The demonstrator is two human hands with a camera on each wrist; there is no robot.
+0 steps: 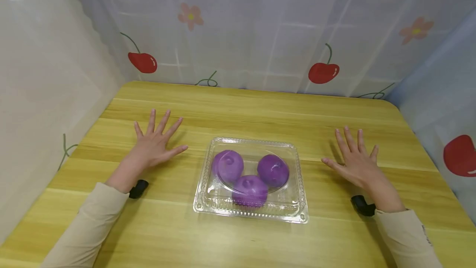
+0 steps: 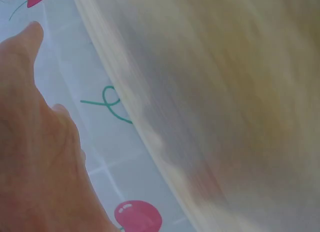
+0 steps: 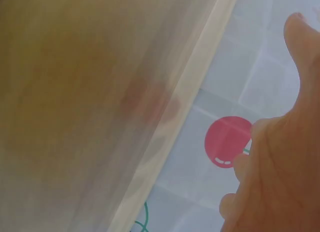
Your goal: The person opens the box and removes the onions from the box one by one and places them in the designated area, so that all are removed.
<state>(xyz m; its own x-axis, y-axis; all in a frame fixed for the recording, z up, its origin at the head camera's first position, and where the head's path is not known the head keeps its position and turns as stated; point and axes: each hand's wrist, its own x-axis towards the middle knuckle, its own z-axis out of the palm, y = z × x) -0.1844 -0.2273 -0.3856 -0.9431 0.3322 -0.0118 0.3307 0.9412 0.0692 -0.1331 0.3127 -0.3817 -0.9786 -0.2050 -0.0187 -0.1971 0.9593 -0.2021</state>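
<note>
A clear plastic clamshell box (image 1: 293, 202) with a ribbed rim lies closed on the wooden table between my hands. Through its lid show three round purple things, a left one (image 1: 229, 166), a right one (image 1: 273, 171) and a front one (image 1: 250, 191), each with a small nub on top. To the left of the box, my left hand (image 1: 152, 148) is spread palm down, fingers straight and apart, holding nothing. On the other side, my right hand (image 1: 357, 164) is spread the same way, its thumb toward the box. Both wrist views catch part of the hand, the left (image 2: 40, 142) and the right (image 3: 280, 167).
The yellow wood-grain table (image 1: 245, 243) has rounded back corners. Behind it hangs a pale curtain (image 1: 253, 32) printed with cherries, flowers and hearts, and more fabric closes off the left and right sides. A small black wrist device (image 1: 139, 189) sits under each wrist.
</note>
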